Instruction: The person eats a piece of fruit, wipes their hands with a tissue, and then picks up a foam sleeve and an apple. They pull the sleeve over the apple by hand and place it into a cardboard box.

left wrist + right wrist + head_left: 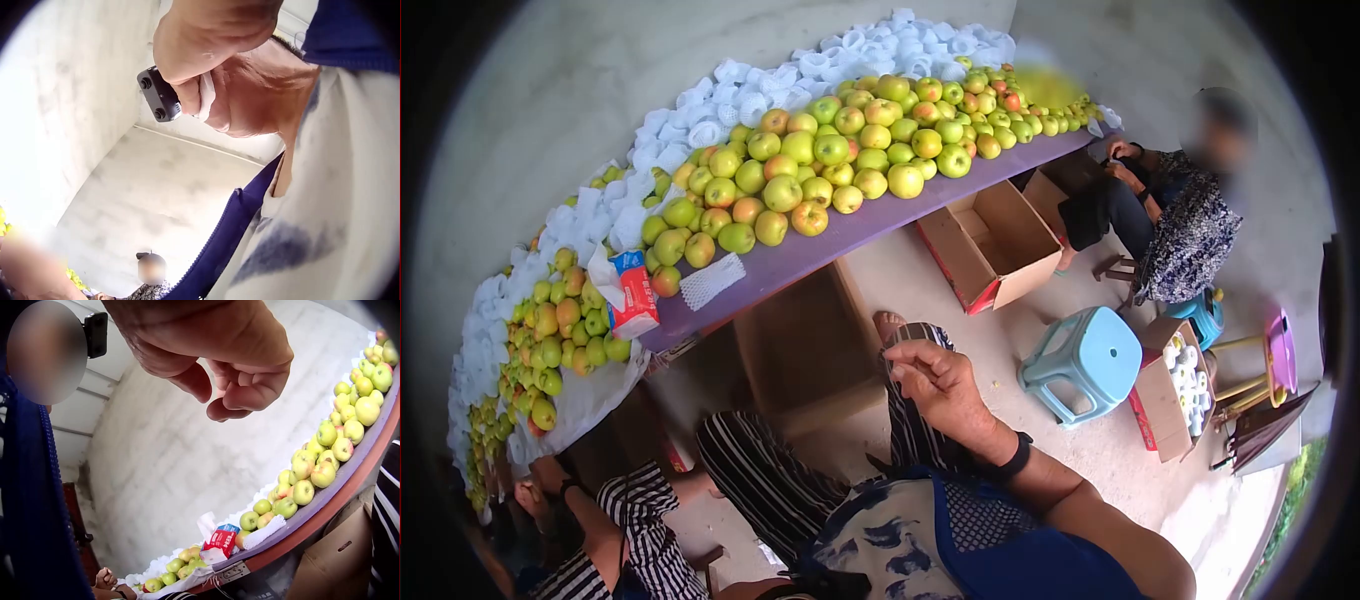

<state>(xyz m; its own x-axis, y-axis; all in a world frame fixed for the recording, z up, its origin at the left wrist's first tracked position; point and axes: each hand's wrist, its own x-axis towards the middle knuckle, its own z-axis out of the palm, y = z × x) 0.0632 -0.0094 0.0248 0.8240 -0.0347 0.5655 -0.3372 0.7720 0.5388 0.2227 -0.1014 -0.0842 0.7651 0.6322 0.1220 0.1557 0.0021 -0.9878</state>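
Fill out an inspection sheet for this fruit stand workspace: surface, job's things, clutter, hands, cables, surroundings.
Surface: purple table, long, against a pale wall.
Job's things: apples piled along it; white foam nets heaped behind.
Clutter: red and blue packet and one loose net at the table edge.
Hands: right hand raised, fingers loosely curled, holding nothing; left hand pinches something white.
Cables: nothing seen.
Surroundings: open cardboard boxes, blue stool, seated person.

Many green and yellow apples (820,165) lie on a purple table (880,222). An open cardboard box (992,243) and a blue plastic stool (1085,362) stand on the floor.
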